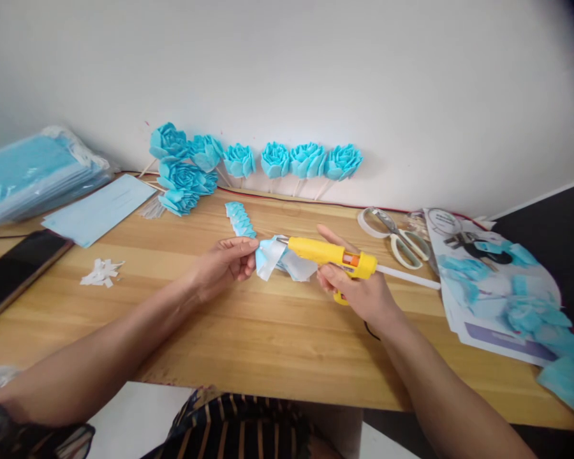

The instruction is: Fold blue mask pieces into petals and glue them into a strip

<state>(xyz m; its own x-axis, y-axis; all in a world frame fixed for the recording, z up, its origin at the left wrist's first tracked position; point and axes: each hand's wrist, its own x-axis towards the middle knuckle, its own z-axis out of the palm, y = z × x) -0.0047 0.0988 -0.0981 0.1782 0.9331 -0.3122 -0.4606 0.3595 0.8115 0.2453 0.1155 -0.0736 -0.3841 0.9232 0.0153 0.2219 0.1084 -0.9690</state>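
Note:
My left hand pinches a pale blue and white petal piece over the middle of the table. A yellow hot glue gun lies in my right hand, its metal tip touching or just above the petal piece. A white glue stick juts from the gun's rear. Beneath the nozzle hangs another whitish translucent piece; what bears it I cannot tell. Just behind my left hand lies an overlapping row of blue petals.
Several blue paper flowers on sticks lean against the wall. Scissors and a tape roll lie right, beside a sheet with blue scraps. At left are a phone, blue sheets, a plastic-wrapped stack and white scraps.

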